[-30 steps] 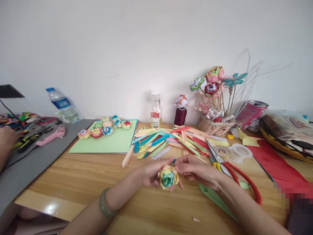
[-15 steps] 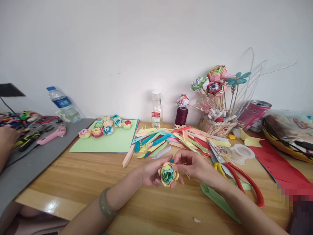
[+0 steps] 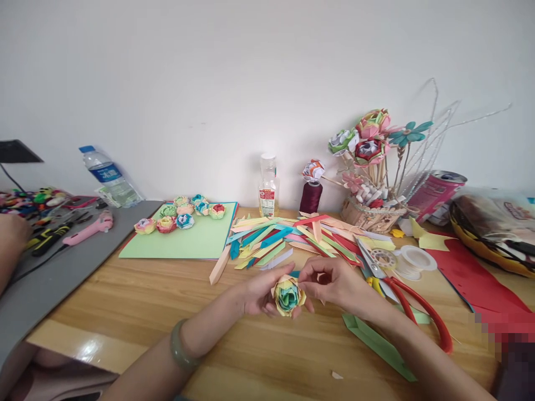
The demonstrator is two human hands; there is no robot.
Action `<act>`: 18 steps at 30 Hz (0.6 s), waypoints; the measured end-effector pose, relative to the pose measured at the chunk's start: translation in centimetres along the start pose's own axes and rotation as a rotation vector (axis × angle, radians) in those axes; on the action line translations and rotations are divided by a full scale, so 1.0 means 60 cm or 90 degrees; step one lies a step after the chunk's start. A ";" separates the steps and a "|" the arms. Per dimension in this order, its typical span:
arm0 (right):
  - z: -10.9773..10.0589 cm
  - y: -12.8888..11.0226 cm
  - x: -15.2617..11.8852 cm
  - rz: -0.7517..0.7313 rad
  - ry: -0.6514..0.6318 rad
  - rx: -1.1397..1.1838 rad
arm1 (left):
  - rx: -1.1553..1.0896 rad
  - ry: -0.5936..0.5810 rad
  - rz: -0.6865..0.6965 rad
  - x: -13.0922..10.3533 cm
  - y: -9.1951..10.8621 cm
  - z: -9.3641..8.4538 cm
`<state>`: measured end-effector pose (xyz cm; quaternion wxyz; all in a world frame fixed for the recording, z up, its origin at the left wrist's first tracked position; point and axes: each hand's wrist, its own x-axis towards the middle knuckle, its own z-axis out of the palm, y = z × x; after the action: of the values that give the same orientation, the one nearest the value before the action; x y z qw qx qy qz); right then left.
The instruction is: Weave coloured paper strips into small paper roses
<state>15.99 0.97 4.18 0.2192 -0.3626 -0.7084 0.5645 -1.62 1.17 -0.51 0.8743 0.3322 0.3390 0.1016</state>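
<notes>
A paper flower [image 3: 288, 296] with a teal-green centre and yellow and peach outer petals faces up at the middle of the desk's near side. My left hand [image 3: 265, 291] holds it from the left and below, fingers curled under it. At its upper right edge, my right hand [image 3: 328, 280] pinches an outer petal between thumb and forefinger. Behind the hands lies a heap of coloured paper strips [image 3: 273, 239]. Scissors [image 3: 401, 295] with red handles lie by my right forearm, next to a folded green paper piece [image 3: 376, 345].
Several finished paper flowers [image 3: 184, 221] rest on green paper [image 3: 179, 245] at left. A glue bottle [image 3: 268, 189], a thread spool [image 3: 310, 197] and a flower basket [image 3: 370, 214] stand along the wall. A pink glue gun [image 3: 90, 229] and another person's hand [image 3: 12, 239] are far left.
My right thumb and forefinger have shifted slightly at the flower's upper right edge. The flower stays in my left hand. The view has shifted a little.
</notes>
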 end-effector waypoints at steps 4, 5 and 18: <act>-0.002 -0.001 -0.001 0.020 -0.014 0.009 | 0.007 -0.010 0.003 0.000 -0.001 -0.001; -0.002 -0.001 -0.001 0.025 -0.017 0.019 | 0.007 -0.016 0.002 -0.001 -0.001 -0.002; -0.005 -0.003 -0.002 0.016 -0.038 0.024 | 0.006 -0.005 -0.010 -0.001 0.002 0.000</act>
<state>16.24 1.03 4.48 0.1978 -0.3504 -0.6990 0.5911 -1.65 1.23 -0.39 0.8748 0.3342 0.3385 0.0916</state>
